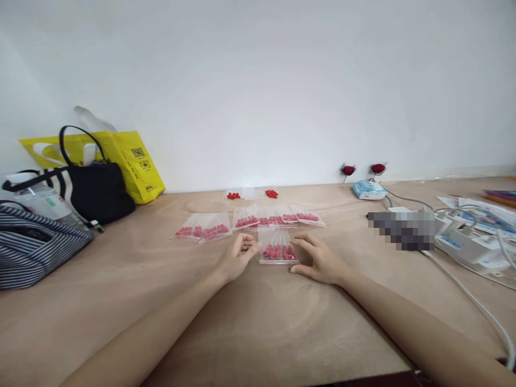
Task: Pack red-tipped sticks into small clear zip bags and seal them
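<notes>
A clear plastic bag (278,251) with several red pieces in it lies flat on the wooden table between my hands. My left hand (241,255) is at its left edge, fingers curled, and what its fingertips hold, if anything, is too small to make out. On the right side, my right hand (318,259) is spread with thumb and fingers apart, beside the bag. Behind them several similar bags overlap in a row, one group (278,217) at the middle and another (205,228) to the left.
Near the wall lie two small red clusters (233,196) (271,193). Black (100,188), striped (40,247) and yellow (139,166) bags stand at the left. At the right are a blue packet (368,189), white cables (475,301), papers and two red flowers (378,169).
</notes>
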### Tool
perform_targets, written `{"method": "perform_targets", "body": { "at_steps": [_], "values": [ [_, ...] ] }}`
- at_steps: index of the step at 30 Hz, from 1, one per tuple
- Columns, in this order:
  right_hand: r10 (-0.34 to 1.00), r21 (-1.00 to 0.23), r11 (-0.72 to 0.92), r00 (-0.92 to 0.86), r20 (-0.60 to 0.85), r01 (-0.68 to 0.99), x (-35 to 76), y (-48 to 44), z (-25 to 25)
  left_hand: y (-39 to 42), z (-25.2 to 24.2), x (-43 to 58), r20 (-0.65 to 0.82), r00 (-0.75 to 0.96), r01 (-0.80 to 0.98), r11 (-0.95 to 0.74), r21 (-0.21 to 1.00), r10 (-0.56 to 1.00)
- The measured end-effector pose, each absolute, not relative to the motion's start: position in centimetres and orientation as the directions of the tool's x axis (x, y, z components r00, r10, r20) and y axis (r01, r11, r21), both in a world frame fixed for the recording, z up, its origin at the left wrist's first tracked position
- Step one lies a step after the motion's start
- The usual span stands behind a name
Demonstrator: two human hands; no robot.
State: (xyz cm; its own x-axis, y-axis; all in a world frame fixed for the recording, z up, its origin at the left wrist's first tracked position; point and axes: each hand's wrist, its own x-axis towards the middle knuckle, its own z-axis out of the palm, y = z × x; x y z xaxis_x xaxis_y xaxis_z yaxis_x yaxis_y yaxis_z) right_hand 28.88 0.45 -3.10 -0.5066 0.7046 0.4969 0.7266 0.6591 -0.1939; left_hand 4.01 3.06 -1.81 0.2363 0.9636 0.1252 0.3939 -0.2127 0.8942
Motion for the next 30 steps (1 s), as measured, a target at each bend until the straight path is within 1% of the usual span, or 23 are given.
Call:
{"method": "perform_targets", "body": {
  "at_steps": [1,2,7,10,15,17,19,22,26,28,30],
  "values": [
    [0.696,-0.234,0.689,-0.536,0.479,0.686,28.6,0.5,-3.2,3.4,-1.7,4.5,0.066,0.185,0.389,-0.135,0.911,0.98],
    [0.692,-0.267,0.706,-0.557,0.46,0.656,28.4,0.5,-3.3,3.8,-1.6,5.0,0.031,0.162,0.39,-0.093,0.916,0.986],
    [0.678,-0.36,0.735,-0.624,0.388,0.575,27.7,0.1,-3.4,4.7,-1.5,7.3,-0.002,0.208,0.395,-0.082,0.915,0.978],
    [0.64,-0.401,0.763,-0.678,0.361,0.507,27.9,-0.3,-3.1,3.6,-2.1,7.6,0.056,0.223,0.363,-0.136,0.922,0.973],
    [0.626,-0.442,0.764,-0.704,0.336,0.469,28.0,-0.4,-2.7,2.0,-1.9,5.7,0.21,0.133,0.301,-0.242,0.922,0.969],
    [0.638,-0.453,0.753,-0.698,0.326,0.477,28.1,-0.2,-2.6,3.1,-0.9,5.0,0.223,0.089,0.293,-0.239,0.925,0.971],
    [0.646,-0.462,0.744,-0.697,0.313,0.482,28.1,-0.1,-2.6,5.4,0.3,4.9,0.203,0.051,0.3,-0.209,0.931,0.978],
    [0.65,-0.476,0.737,-0.696,0.305,0.48,28.2,-0.1,-2.5,10.3,1.5,6.1,0.181,0.015,0.342,-0.175,0.923,0.983],
    [0.662,-0.489,0.725,-0.688,0.298,0.486,28.4,-0.2,-2.5,15.5,1.0,8.5,0.111,0.031,0.461,-0.113,0.88,0.993],
    [0.667,-0.497,0.716,-0.689,0.283,0.489,28.4,-0.2,-2.5,16.6,0.4,9.3,0.118,0.039,0.539,-0.12,0.834,0.992],
    [0.669,-0.509,0.711,-0.692,0.273,0.486,28.5,-0.2,-2.5,16.8,0.0,9.7,0.171,0.053,0.615,-0.167,0.771,0.984]
  ]
}}
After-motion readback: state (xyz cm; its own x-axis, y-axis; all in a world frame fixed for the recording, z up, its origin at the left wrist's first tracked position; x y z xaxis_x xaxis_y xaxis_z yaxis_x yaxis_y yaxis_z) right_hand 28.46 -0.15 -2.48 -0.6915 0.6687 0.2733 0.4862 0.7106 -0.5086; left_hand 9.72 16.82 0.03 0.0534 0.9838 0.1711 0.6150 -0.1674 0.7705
